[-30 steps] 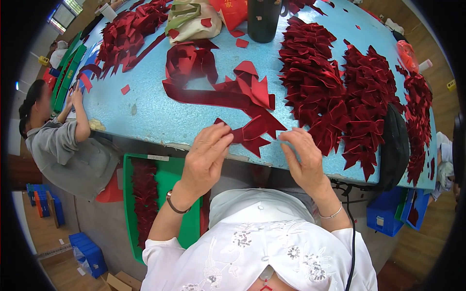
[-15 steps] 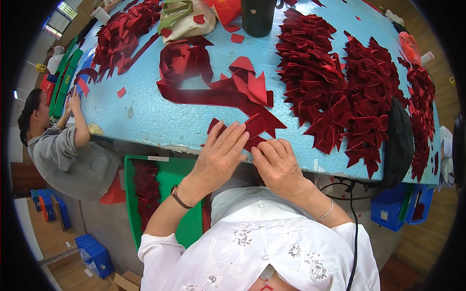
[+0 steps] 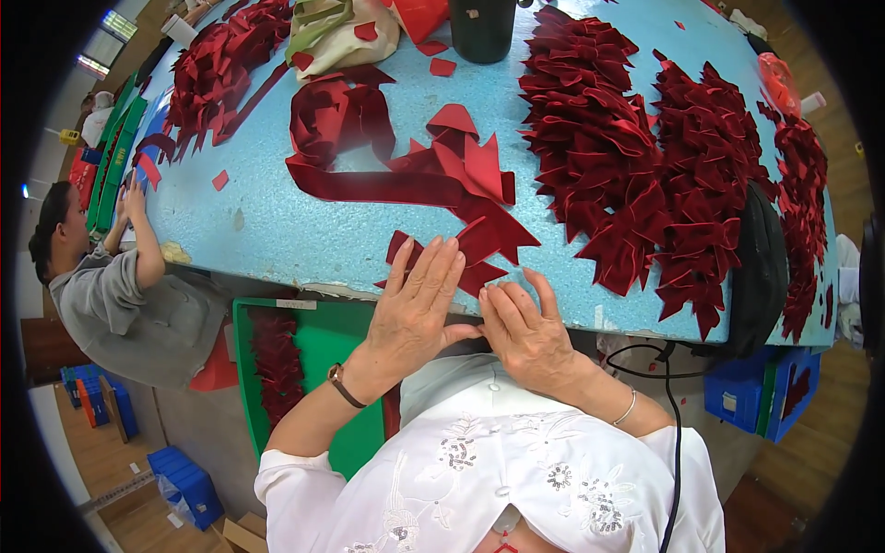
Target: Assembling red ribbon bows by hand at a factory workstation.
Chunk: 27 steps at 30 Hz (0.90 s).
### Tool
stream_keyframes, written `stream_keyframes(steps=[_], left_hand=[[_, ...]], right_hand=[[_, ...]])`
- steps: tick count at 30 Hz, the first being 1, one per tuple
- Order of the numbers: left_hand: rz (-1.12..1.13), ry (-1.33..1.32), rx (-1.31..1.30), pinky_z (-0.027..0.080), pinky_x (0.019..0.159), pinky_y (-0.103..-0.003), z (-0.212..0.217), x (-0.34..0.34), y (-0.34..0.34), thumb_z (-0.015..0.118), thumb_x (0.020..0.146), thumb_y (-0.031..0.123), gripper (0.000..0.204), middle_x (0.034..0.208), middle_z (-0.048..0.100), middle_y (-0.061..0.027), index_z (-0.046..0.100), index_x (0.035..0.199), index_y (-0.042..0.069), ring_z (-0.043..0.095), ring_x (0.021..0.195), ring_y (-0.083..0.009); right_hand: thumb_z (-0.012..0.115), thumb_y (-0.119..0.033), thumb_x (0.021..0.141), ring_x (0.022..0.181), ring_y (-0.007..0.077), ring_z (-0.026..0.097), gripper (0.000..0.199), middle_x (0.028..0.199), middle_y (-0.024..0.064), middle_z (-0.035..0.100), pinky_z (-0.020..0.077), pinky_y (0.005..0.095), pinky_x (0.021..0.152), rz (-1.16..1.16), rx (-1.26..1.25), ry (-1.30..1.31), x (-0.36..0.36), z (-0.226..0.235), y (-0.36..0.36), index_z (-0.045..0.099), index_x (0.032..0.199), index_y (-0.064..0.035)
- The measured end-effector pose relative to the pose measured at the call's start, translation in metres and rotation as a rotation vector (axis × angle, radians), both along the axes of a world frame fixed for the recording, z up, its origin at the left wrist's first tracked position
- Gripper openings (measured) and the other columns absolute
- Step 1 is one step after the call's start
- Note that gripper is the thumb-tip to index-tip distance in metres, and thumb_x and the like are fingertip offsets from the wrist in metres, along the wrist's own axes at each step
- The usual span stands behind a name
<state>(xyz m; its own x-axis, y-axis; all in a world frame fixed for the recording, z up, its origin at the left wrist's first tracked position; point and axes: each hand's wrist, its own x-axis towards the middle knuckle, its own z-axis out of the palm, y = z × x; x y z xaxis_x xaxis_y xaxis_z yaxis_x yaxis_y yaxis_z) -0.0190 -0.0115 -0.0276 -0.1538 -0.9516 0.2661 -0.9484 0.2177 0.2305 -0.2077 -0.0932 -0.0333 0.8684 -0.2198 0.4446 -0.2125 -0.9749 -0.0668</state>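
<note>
Dark-red bow (image 3: 478, 275) under the left fingers (image 3: 446, 284)

The bow (image 3: 477, 270), of dark red velvety ribbon with brighter red showing along an edge, lies on the tabletop (image 3: 267, 221) close to its front edge. Pointed tails splay out to both sides of the left hand (image 3: 407, 313), whose fingers cover the bow's middle.

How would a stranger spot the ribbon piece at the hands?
Find the blue table, then its near edge, by the white blouse. There, a short red ribbon piece with pointed tails lies partly under the left hand. The bows heaped to the right and the long ribbon beyond have no hand on them.
</note>
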Motion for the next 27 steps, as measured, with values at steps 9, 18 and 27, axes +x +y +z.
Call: stream_keyframes(steps=[9,18,27], left_hand=[[0.066,0.018,-0.032,0.024,0.114,-0.052,-0.005,-0.009,-0.001,0.082,0.061,0.038,0.101,0.147,0.035,-0.0209,0.036,0.140,-0.006,0.034,0.137,-0.0342],[0.120,0.592,-0.067,0.033,0.109,-0.050,0.034,0.014,0.017,0.078,0.070,0.007,0.074,0.143,0.041,-0.0206,0.045,0.135,0.000,0.040,0.133,-0.0362],[0.053,0.209,-0.360,0.042,0.102,-0.049,0.024,0.019,0.021,0.066,0.076,-0.004,0.039,0.122,0.058,-0.0175,0.060,0.114,-0.003,0.056,0.115,-0.0364]], right_hand=[[0.068,-0.012,0.073,0.104,0.0299,0.055,0.042,0.113,0.0197,0.054,0.0386,0.0581,0.100,0.010,0.013,-0.045,-0.002,-0.005,0.000,0.061,0.108,0.0111],[0.071,-0.005,0.071,0.103,0.0299,0.055,0.035,0.110,0.0150,0.055,0.0363,0.0548,0.103,-0.015,0.307,-0.188,-0.002,0.009,0.004,0.061,0.103,0.0060],[0.072,-0.005,0.072,0.098,0.0289,0.055,0.030,0.104,0.0132,0.057,0.0397,0.0487,0.095,0.023,0.211,-0.247,0.004,0.011,-0.009,0.061,0.100,0.0008]])
